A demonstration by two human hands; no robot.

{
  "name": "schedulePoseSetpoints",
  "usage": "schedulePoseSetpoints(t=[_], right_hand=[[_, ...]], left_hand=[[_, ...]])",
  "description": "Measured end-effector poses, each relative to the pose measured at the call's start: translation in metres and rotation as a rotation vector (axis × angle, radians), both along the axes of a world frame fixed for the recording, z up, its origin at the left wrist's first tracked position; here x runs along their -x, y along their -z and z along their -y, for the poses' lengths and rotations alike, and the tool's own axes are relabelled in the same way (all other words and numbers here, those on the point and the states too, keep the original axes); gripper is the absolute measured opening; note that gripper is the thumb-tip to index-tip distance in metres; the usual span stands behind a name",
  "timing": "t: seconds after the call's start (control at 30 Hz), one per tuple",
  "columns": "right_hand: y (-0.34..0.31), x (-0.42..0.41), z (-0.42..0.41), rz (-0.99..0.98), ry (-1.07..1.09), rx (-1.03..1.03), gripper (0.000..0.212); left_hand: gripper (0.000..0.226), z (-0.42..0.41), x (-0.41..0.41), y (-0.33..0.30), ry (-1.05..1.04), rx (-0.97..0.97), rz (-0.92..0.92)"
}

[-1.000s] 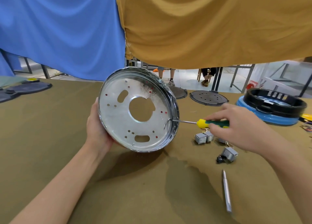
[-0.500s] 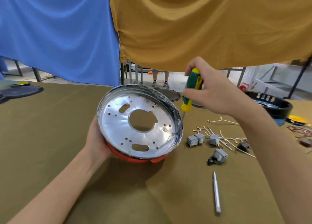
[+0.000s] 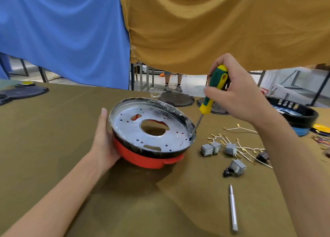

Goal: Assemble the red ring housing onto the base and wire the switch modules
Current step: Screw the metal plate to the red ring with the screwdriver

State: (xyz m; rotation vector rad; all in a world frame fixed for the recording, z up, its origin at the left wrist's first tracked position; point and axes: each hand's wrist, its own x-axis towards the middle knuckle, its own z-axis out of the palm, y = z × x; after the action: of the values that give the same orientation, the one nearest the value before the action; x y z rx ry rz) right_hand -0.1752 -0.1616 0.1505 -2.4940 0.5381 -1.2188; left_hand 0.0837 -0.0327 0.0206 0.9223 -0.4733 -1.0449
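Head view, left to right: the left hand (image 3: 104, 145) cups the left wall of the round silver metal base plate (image 3: 151, 128) seated in the red plastic ring housing (image 3: 142, 159) on the olive table (image 3: 53, 129). The right hand (image 3: 237, 94) grips a green-and-yellow screwdriver (image 3: 213, 94), shaft slanting down-left, tip at the plate's right rim. Grey switch modules (image 3: 211, 148) lie loose at right.
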Motion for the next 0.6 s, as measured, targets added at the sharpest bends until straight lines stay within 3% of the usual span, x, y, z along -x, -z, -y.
schedulePoseSetpoints(t=[0.13, 0.37, 0.43, 0.5, 0.53, 0.6], right_hand=[[0.002, -0.002, 0.006, 0.033, 0.046, -0.029, 0.029], [0.005, 0.000, 0.017, 0.135, 0.037, -0.127, 0.028], [0.006, 0.001, 0.021, 0.148, 0.030, -0.134, 0.028], [0.008, 0.000, 0.024, 0.180, 0.022, -0.169, 0.028], [0.008, 0.000, 0.026, 0.200, 0.015, -0.197, 0.028], [0.010, -0.002, 0.029, 0.222, 0.010, -0.250, 0.028]], left_hand=[[0.084, -0.006, -0.009, -0.006, 0.029, -0.391, 0.117], [0.073, -0.042, -0.023, -0.029, 0.192, -0.879, 0.680], [0.066, -0.040, -0.022, -0.042, 0.014, -0.954, 1.038], [0.043, -0.027, -0.011, -0.059, -0.216, -0.882, 1.576], [0.030, -0.014, -0.002, -0.066, -0.210, -0.740, 1.709], [0.019, 0.016, 0.020, -0.075, 0.072, -0.499, 1.746]])
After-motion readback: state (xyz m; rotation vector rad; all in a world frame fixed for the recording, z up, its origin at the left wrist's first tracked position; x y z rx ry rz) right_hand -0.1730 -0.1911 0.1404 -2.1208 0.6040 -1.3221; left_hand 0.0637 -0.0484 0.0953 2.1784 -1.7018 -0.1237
